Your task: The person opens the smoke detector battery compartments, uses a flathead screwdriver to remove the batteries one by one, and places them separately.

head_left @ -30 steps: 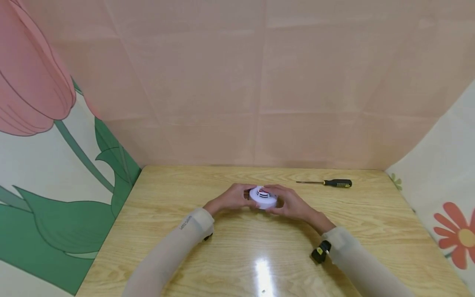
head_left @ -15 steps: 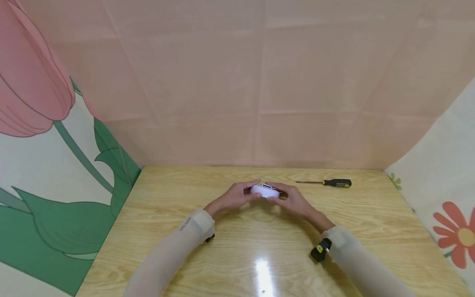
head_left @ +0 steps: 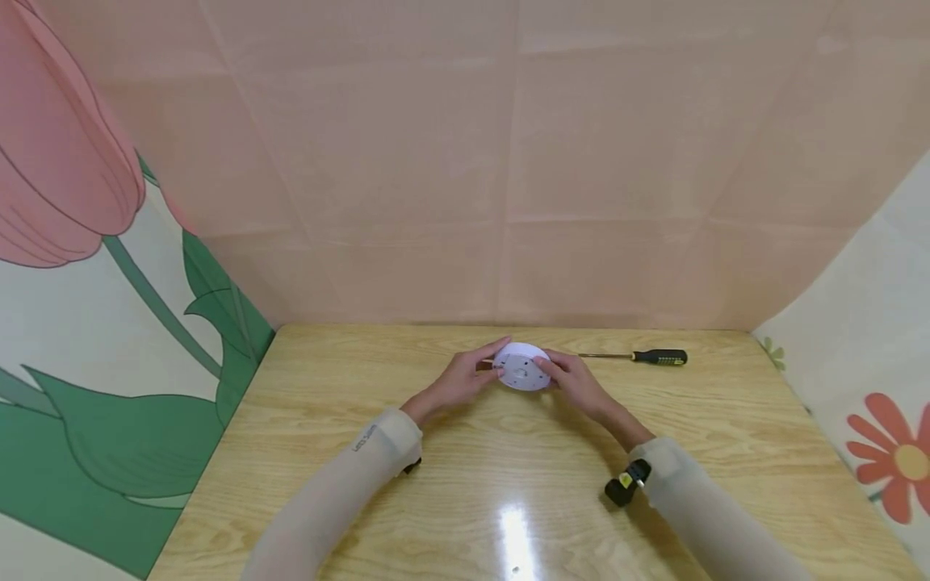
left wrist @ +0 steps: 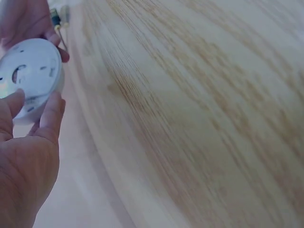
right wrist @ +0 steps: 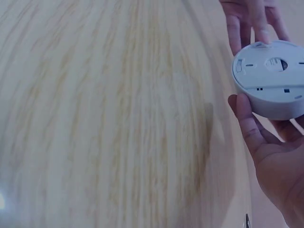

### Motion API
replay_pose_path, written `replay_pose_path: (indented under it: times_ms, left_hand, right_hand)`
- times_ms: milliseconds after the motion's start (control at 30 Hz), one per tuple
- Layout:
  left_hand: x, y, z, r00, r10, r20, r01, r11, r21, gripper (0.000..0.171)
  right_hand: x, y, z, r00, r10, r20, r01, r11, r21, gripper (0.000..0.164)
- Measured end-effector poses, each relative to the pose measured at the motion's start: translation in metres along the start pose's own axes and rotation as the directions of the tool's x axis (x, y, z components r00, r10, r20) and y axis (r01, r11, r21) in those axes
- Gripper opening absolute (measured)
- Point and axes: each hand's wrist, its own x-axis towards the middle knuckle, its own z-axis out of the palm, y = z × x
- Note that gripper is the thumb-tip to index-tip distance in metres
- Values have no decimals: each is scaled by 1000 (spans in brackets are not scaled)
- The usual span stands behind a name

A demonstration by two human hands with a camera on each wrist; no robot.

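Right between the two hands is the white disc (head_left: pixel 521 368), up over the table (head_left: pixel 341 363) with its slotted flat face tilted toward the person. Left hand (head_left: pixel 459 380) pinches one edge, right hand (head_left: pixel 580 388) pinches the other, thumb on the flat side, so both are busy. My read: this is the look-it-over step, getting that slotted side into view. Next move probably calls for one hand taking a solid hold so the other can let go, especially if the screwdriver (head_left: pixel 659 357), lying untouched just past the right hand, is wanted. Rim looks smooth, so I'd watch for slipping.
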Motion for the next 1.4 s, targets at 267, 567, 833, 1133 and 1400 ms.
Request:
replay_pose_path:
  times_ms: [267,567,833,1133,1400]
  left_hand:
    - [-1,0,0,1000,8,5,-8,1000,20,65]
    - [-1,4,-1,996,-90,-22,87,989,-122,66]
    - [-1,8,-2,959,-283,5,268,904,-333,67]
    - [0,11,2,933,-360,0,327,848,-417,67]
    - [2,7,5,937,-345,-46,314,895,-317,62]
  right_hand:
    - [3,-1,-1,994,104,32,-108,969,220,61]
    - [3,0,0,999,11,35,-14,995,99,70]
    - [5,2,5,997,-66,37,63,995,77,82]
    - [6,3,9,996,-81,-22,81,996,25,80]
    - [4,9,12,1000,-6,-6,6,998,60,79]
